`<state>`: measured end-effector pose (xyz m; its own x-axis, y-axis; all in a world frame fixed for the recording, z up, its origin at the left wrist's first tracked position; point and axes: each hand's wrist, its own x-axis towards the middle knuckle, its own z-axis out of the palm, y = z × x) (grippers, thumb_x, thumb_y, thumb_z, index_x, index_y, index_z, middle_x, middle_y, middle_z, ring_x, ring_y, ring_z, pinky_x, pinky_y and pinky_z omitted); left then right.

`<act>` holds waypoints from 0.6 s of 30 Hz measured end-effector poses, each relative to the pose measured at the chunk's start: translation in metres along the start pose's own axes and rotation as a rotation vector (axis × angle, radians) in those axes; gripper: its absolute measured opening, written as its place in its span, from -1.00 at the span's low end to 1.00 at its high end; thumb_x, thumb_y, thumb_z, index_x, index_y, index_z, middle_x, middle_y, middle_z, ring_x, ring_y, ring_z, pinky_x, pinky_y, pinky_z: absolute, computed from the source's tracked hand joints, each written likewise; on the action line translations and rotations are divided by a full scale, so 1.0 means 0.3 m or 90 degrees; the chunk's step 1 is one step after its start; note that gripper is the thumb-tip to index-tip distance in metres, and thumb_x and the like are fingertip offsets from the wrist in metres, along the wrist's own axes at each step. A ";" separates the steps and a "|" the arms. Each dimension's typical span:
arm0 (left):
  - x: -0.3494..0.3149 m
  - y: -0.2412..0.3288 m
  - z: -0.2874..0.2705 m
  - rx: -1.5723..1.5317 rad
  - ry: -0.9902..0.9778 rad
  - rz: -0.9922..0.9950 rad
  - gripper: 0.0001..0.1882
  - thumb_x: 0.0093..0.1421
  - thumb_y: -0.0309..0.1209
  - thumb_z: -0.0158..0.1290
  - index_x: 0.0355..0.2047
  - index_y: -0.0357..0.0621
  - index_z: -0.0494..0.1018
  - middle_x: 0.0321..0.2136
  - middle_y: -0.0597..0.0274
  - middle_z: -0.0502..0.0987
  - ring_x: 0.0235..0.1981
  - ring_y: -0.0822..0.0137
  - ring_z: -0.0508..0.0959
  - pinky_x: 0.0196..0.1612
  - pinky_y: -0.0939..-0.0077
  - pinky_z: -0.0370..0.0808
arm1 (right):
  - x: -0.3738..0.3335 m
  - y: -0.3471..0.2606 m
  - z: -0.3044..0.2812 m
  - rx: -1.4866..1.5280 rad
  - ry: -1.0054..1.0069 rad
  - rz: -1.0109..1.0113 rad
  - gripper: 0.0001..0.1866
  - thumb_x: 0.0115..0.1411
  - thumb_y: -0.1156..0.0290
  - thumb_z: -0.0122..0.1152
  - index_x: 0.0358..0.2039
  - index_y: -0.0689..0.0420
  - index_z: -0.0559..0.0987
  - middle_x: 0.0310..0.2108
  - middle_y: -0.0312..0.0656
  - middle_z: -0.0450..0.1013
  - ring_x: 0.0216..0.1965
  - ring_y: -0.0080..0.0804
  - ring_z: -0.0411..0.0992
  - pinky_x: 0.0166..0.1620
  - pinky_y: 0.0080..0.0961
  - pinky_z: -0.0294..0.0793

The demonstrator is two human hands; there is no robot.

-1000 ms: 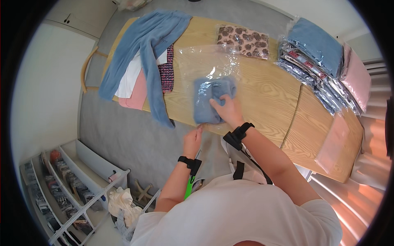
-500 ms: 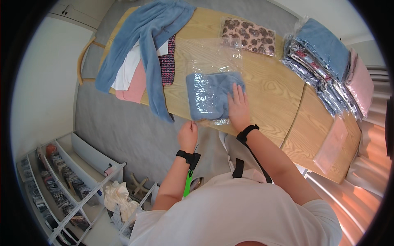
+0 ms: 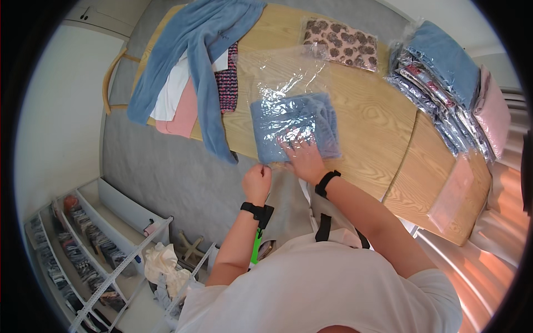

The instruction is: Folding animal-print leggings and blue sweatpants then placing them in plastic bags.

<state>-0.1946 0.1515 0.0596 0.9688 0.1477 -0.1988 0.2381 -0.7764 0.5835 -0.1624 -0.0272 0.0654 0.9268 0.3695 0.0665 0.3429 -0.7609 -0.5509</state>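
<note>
On the near edge of the wooden table lies a folded blue fleece garment [image 3: 277,130] inside a clear plastic bag [image 3: 288,72], whose far part extends flat and shiny beyond the cloth. My right hand [image 3: 303,156] lies on the garment's near side with its fingers stretched out. Glare crosses those fingertips, and they look to be under the film. At the bag's near left corner, just off the table edge, my left hand [image 3: 257,183] is closed, pinching the bag's edge.
Blue fleece trousers [image 3: 208,77] drape over white, pink and patterned clothes at the left. A bagged leopard-print garment [image 3: 340,44] lies farther back. Stacked bagged garments [image 3: 438,83] stand at the right, near a flat pink packet [image 3: 452,191]. Shelving [image 3: 105,250] stands lower left.
My right hand has moved left and nearer, from the garment's right side to its near middle. The garment's right edge now reaches farther right. My left hand has barely shifted.
</note>
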 end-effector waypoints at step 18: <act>0.095 0.017 -0.097 0.189 -0.084 0.095 -0.78 0.12 -0.33 -0.10 -0.52 -0.22 0.40 -0.49 -0.04 0.50 -0.46 -0.06 0.51 -0.41 0.09 0.44 | -0.237 0.302 -0.158 0.167 -0.060 0.418 -0.83 0.04 0.38 0.11 -0.35 0.15 0.44 -0.47 0.00 0.44 -0.36 -0.01 0.43 -0.33 -0.25 0.40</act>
<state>-0.1638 0.1695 0.0798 0.9697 -0.0454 -0.2400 0.0462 -0.9307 0.3630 -0.1900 -0.1476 0.0503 0.9083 -0.0674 -0.4129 -0.3403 -0.6930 -0.6356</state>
